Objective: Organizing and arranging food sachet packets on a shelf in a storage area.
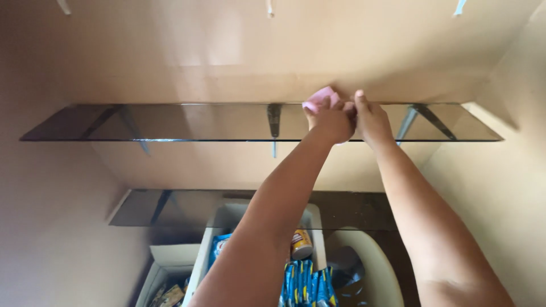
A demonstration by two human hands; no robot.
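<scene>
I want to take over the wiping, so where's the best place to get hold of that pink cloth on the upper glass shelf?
Take the pink cloth by its bunched far edge, which sticks up clear beyond the left hand. Come from above and behind: the near side is covered by both hands, the right hand pressing alongside, and the glass shelf blocks any approach from below.

Upper glass shelf [170, 122] above lower shelf [187, 207]; boxes [227, 219] beneath.

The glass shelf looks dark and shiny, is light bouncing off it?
Head view: yes, the upper glass shelf is tinted and mirrors the pale wall; bright patches glow on the wall above; the hands with the pink cloth look slightly soft; the boxes below sit in shadow.
</scene>
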